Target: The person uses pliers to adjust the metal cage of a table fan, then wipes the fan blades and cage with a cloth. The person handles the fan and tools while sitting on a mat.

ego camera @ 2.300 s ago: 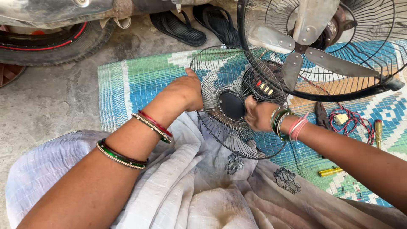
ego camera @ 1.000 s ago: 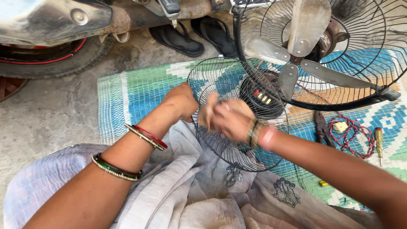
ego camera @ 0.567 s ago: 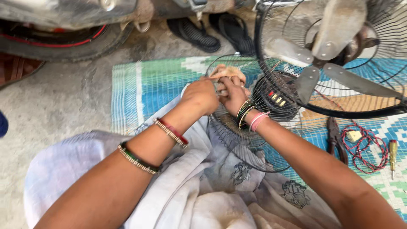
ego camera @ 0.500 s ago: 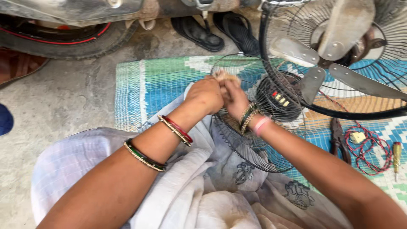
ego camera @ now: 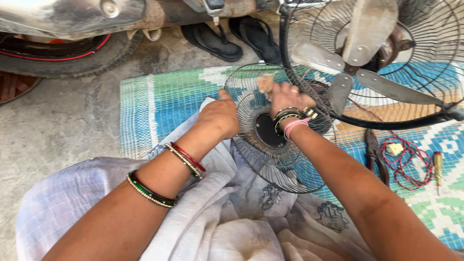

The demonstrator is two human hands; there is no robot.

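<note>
Fingers of my left hand (ego camera: 221,117) curl closed around the left rim of the wire fan guard (ego camera: 278,145) tilted across my lap; my right hand (ego camera: 286,96) pinches a small tan cloth (ego camera: 265,83) against its upper wires.

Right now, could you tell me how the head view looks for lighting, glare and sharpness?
Head view: even daylight, soft shadows; mild glare on the metal panel at the top; the left hand on the wire fan guard is sharp; the right hand and the small tan piece it holds are slightly soft; the fan blades are clear.
</note>
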